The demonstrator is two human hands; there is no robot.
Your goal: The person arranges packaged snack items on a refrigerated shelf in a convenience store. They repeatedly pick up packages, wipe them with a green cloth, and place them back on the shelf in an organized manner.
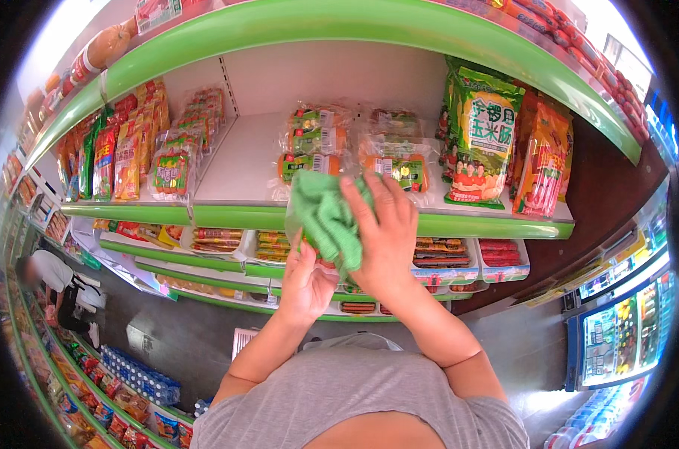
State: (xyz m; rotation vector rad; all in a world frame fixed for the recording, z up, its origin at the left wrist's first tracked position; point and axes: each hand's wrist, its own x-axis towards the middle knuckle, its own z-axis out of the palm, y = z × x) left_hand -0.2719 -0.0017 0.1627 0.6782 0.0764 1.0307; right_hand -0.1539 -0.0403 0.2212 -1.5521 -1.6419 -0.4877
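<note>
My right hand [385,238] presses a crumpled green cloth [325,213] against a small plastic-wrapped pack that my left hand [307,289] holds from below. The cloth covers most of that pack; only a clear edge and a bit of orange and green show. Both hands are in front of the green lip of a white shelf [232,179]. Just behind them on this shelf lie vacuum-packed sausages in two groups, a left stack [315,137] and a right stack [398,151].
Sausage bags [127,163] stand at the shelf's left, a large green bag [482,140] at its right. An upper shelf edge [339,25] curves overhead. Trays of sausages [443,255] sit below. A person [59,280] bends in the left aisle near bottled-water packs [140,373]. A lit cooler [620,331] stands right.
</note>
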